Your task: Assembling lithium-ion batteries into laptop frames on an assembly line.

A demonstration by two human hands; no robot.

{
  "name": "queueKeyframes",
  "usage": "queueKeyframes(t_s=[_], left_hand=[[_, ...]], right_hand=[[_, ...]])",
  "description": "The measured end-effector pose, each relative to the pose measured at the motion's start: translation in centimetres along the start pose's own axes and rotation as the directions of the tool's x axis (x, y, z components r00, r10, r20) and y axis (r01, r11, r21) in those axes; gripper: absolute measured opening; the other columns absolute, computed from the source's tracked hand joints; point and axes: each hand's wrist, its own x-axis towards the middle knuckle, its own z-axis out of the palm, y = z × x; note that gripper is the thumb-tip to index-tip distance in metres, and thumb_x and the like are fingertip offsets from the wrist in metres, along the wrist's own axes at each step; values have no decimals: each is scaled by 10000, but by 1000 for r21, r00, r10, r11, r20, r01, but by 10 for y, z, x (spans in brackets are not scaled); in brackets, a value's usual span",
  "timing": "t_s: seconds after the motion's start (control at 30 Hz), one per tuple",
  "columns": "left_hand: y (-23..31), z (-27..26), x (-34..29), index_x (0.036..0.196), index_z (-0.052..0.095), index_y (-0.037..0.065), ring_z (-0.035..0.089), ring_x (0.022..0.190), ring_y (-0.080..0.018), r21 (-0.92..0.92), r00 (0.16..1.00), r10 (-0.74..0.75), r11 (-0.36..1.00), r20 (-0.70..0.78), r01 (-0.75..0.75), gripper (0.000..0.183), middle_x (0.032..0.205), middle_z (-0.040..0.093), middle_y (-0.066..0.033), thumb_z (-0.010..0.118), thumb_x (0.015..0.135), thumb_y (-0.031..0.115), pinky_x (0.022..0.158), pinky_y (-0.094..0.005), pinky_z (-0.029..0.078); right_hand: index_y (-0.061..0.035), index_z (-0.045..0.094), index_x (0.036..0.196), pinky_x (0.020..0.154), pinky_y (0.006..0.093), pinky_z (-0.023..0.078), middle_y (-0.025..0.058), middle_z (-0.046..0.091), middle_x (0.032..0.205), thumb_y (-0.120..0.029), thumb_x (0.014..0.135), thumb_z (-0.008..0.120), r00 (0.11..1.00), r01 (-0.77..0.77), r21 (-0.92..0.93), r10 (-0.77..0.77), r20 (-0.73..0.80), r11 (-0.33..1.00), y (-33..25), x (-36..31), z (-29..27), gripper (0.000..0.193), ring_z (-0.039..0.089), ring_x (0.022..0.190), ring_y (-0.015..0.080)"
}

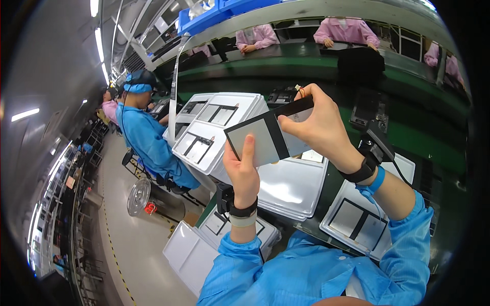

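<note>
A flat battery pack (262,147) with two silver cells, a black middle strip and black edges is held up tilted in front of me. My left hand (242,176) grips its lower left end, thumb lying on the silver face. On the upper right end, my right hand (326,125) pinches it between thumb and fingers. A small pale connector (298,87) with thin coloured wires sticks up beside the right fingers. Below the pack lies a white plastic tray (291,191), partly hidden by my hands.
Stacked white trays (240,102) with similar packs stand at the left; another tray (332,224) lies near my right forearm. Dark electronic housings (370,109) rest on the green work surface (326,76). A blue-clothed co-worker (148,135) sits left; people in pink work opposite.
</note>
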Motion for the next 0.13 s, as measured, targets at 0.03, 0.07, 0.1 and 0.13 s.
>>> queueKeyframes(t_s=[0.03,0.07,0.1,0.13], left_hand=[[0,-6,-4,1301,572,-19,632,1108,-139,5,1000,4,1000,-10,-4,318,1243,671,-101,639,1043,154,986,-285,488],[2,-12,-7,1307,569,-20,633,1110,-142,5,1000,2,1000,-23,-2,323,1246,670,-101,639,1043,152,991,-291,488],[3,-18,-10,1312,566,-21,634,1111,-145,5,999,-1,1000,-37,1,328,1249,669,-100,638,1043,151,995,-296,489],[7,-24,-13,1312,566,-21,634,1111,-145,12,999,3,1000,-51,-3,328,1249,669,-100,638,1043,151,995,-296,489]], right_hand=[[16,558,1031,743,357,557,178,705,846,-251,701,847,1000,3,5,-3,10,1000,4,-1,7,514,709,776,264],[20,563,1036,743,362,553,184,704,844,-262,696,847,999,32,-18,-32,5,999,5,-2,14,525,709,777,277],[23,568,1041,742,368,550,190,704,842,-273,692,846,998,61,-40,-61,1,997,6,-3,20,536,708,778,291],[13,573,1048,765,374,549,199,705,873,-275,695,843,999,40,-42,-38,31,998,5,-6,23,530,708,802,290]])
